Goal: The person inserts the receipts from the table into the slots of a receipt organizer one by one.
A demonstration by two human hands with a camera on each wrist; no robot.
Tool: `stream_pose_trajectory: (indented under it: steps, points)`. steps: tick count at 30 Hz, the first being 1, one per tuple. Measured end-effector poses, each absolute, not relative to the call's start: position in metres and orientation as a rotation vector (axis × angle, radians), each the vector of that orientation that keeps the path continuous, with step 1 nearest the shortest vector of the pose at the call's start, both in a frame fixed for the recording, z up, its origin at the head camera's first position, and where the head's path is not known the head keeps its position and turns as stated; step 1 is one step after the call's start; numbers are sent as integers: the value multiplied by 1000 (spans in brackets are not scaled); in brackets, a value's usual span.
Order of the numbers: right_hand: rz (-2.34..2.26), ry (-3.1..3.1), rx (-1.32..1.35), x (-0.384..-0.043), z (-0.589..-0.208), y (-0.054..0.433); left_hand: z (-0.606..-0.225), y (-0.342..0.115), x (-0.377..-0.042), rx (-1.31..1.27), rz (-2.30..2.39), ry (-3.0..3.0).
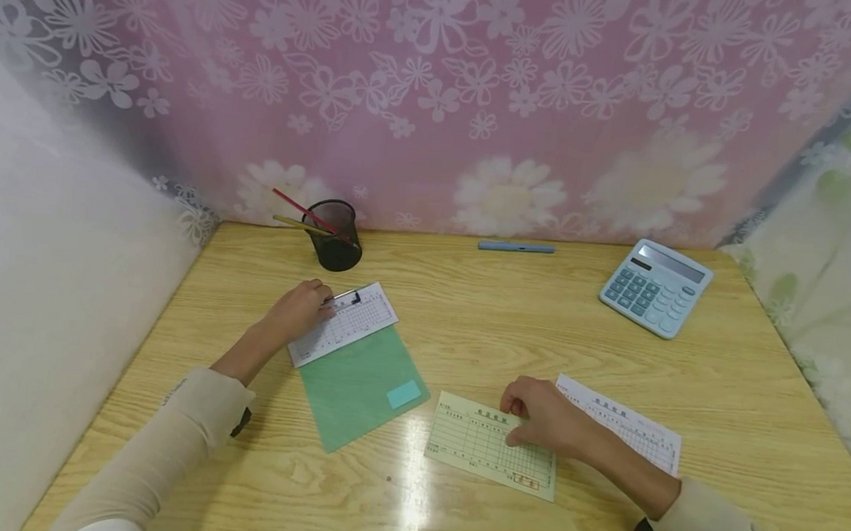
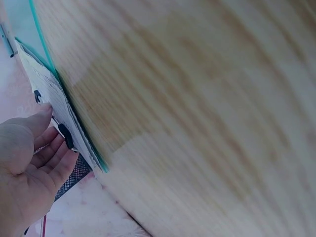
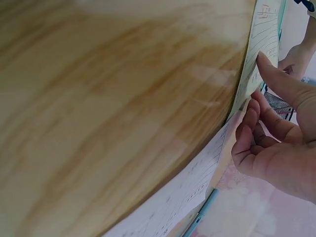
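Observation:
On the left, my left hand (image 1: 301, 311) pinches the metal clip (image 2: 64, 137) of a green clipboard (image 1: 359, 397), its thumb on the clip. White printed form slips (image 1: 370, 309) lie under that clip at the board's upper end. A small blue sticky note (image 1: 403, 394) is on the board's lower right corner. My right hand (image 1: 550, 417) is over a pale yellow form slip (image 1: 471, 442) that lies flat on the table and bears a red stamp. Its thumb is at the slip's face, apart from the index finger; the other fingers are bent. Part of the slip is hidden by this hand.
Another white form slip (image 1: 649, 438) lies to the right, partly under the right forearm. A black mesh pen cup (image 1: 337, 250) with pencils stands behind the clipboard. Along the back edge lies a blue pen (image 1: 516, 246). A light blue calculator (image 1: 656, 287) sits at the back right.

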State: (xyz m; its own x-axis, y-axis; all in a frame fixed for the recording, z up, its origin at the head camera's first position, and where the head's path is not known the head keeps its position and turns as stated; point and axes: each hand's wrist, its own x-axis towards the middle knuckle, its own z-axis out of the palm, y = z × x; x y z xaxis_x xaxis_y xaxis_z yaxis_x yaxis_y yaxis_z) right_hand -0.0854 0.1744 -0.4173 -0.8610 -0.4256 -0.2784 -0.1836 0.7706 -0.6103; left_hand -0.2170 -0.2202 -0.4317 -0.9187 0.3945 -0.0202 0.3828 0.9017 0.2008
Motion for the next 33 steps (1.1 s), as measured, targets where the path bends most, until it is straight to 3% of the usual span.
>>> stream_pose_trajectory:
  steps: [17,33]
  points:
    - [-920,2466,-649,-90,-422,182,-435,-222,-218,620,291,3001]
    - [-1037,2354,-591,-113,-416,187,-436,-223,-219,655,302,3017]
